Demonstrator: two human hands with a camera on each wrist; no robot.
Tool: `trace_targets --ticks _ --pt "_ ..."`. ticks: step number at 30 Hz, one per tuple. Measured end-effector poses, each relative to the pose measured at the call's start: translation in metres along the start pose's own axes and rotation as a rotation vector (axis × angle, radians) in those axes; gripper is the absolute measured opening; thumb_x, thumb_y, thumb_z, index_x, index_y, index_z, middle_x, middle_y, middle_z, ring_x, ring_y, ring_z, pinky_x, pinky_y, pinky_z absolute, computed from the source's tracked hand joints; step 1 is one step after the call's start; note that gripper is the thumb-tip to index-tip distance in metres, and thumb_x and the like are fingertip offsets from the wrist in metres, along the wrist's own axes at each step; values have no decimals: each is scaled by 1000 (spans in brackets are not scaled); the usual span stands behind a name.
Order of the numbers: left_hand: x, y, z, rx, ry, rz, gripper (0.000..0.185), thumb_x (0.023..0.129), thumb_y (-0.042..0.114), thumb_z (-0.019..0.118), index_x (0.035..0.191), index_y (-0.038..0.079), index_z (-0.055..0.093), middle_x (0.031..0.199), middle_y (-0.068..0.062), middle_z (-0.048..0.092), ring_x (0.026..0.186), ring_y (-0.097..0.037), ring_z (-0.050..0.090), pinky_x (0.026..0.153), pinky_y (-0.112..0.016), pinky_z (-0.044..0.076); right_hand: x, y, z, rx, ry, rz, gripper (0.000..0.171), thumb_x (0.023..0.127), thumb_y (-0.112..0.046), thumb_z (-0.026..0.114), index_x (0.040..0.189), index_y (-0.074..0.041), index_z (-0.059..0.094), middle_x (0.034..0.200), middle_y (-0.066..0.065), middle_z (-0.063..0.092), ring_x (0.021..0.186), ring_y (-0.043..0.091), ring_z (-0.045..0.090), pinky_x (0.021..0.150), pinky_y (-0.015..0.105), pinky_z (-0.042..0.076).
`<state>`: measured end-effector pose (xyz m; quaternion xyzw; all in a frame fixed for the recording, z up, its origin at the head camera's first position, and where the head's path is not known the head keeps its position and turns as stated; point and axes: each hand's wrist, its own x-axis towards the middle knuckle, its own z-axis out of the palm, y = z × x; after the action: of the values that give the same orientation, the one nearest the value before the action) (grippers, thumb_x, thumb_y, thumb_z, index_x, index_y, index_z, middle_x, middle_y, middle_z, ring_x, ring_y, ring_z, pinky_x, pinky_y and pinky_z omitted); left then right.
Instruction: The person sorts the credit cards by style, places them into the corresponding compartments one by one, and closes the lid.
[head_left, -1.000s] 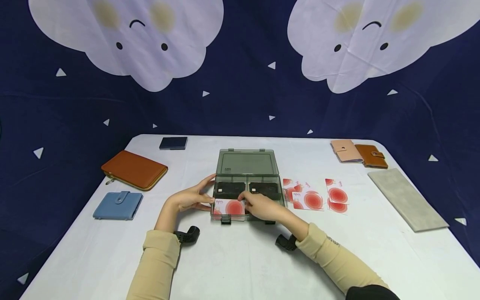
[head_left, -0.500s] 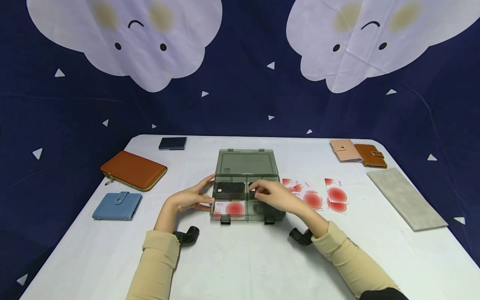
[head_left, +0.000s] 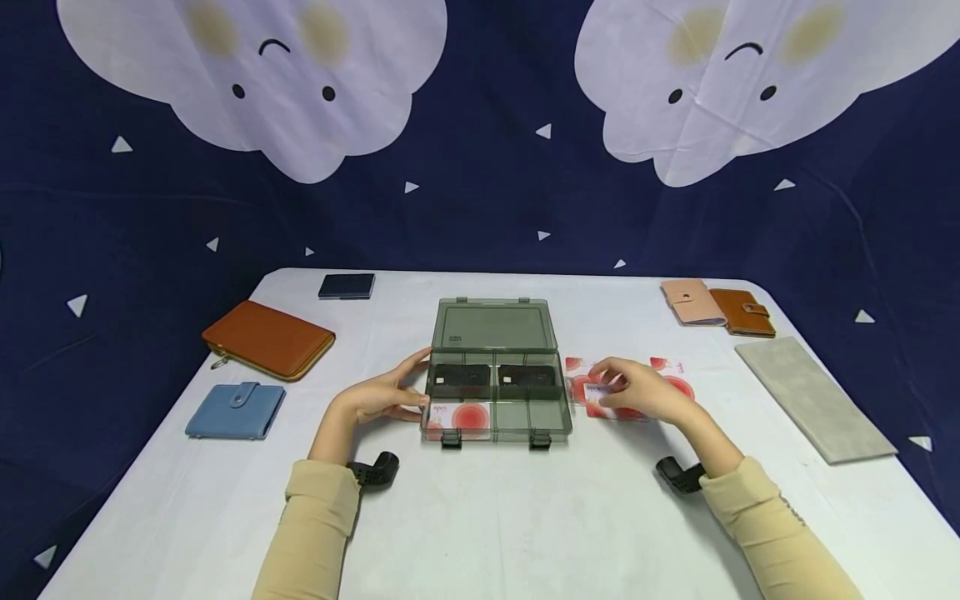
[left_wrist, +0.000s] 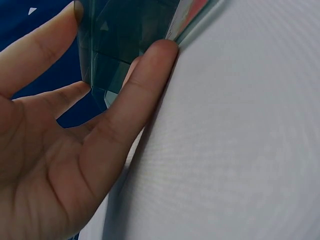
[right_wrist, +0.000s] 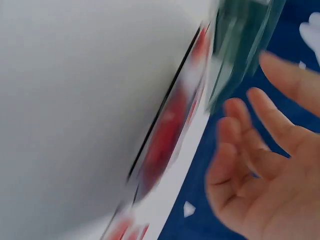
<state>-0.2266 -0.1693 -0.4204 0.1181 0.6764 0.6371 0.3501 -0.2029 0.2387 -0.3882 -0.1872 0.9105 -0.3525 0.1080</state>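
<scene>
The left hand rests against the left end of the box, thumb up at the far corner and straight fingers laid along the wall, as the left wrist view shows with one fingertip pressed at the box's lower edge where it meets the worktop; it curls round nothing, and reads as a brace that keeps the light box from sliding. The box stands with its lid thrown back flat behind it, so all four compartments lie exposed: two dark cards fill the far pair, one red-and-white card lies in the near left one, and the near right one looks empty. The right hand hovers over the loose cards spread just right of the box; its fingers are bent loosely down toward them, and in the blurred right wrist view they stand apart and relaxed with nothing between them, so it grasps no card that can be made out. The cards are fanned flat and overlapping, close beside the box, likely so each can be lifted singly with a short reach. Several wallets lie well apart toward the worktop's edges.
</scene>
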Motion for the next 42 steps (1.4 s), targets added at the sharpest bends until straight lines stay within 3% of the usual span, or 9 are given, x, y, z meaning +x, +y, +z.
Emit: trace_targets --ticks 5,9,16,20,25,32,37,42 --pt "1 1 0 4 3 -8 89 87 -3 57 150 24 -1 153 -13 -7 86 -16 57 89 -45 50 -8 11 -12 -153 -92 141 58 63 -8 80 113 1 54 104 22 54 94 33 49 78 45 46" --pt "1 1 -1 3 -1 -9 89 87 -3 57 150 24 -1 153 -13 -7 86 -16 57 89 -45 50 -8 14 -14 -284 -112 194 49 59 -12 82 100 -4 57 103 21 53 93 34 46 74 46 44" --pt "0 2 0 8 -9 2 88 88 -2 56 150 22 -2 153 -15 -8 87 -16 57 88 -46 50 -2 15 -18 -305 -149 213 45 59 -13 83 91 -8 52 90 14 48 87 32 40 68 40 39" --pt "0 2 1 12 -11 6 88 88 -3 56 150 22 -3 153 -15 -9 86 -16 56 88 -46 50 1 17 -21 -294 -129 194 45 59 -13 82 89 -8 49 82 10 48 81 30 40 64 34 34" --pt "0 2 0 11 -8 7 88 88 -3 55 150 22 -2 153 -15 -8 86 -16 57 89 -46 50 5 22 -27 -212 -31 190 40 69 -6 75 95 -4 45 80 11 50 71 25 46 61 31 36" --pt "-1 1 -1 7 -18 8 89 88 -2 56 150 21 -3 153 -15 -8 88 -16 57 89 -46 50 9 22 -34 -25 97 133 30 80 7 54 110 6 51 90 21 58 78 26 56 67 32 45" --pt "-1 1 -1 11 -15 11 89 88 -1 57 150 22 -2 153 -15 -7 88 -16 57 89 -46 50 10 3 -33 78 126 108 24 88 0 52 112 5 52 103 22 58 90 28 53 79 38 43" --pt "-1 0 -1 11 -8 5 89 88 -1 57 150 22 -3 153 -16 -8 86 -16 55 89 -46 50 12 -23 -22 209 124 53 25 96 -12 47 113 5 53 101 17 58 88 21 53 79 38 43"
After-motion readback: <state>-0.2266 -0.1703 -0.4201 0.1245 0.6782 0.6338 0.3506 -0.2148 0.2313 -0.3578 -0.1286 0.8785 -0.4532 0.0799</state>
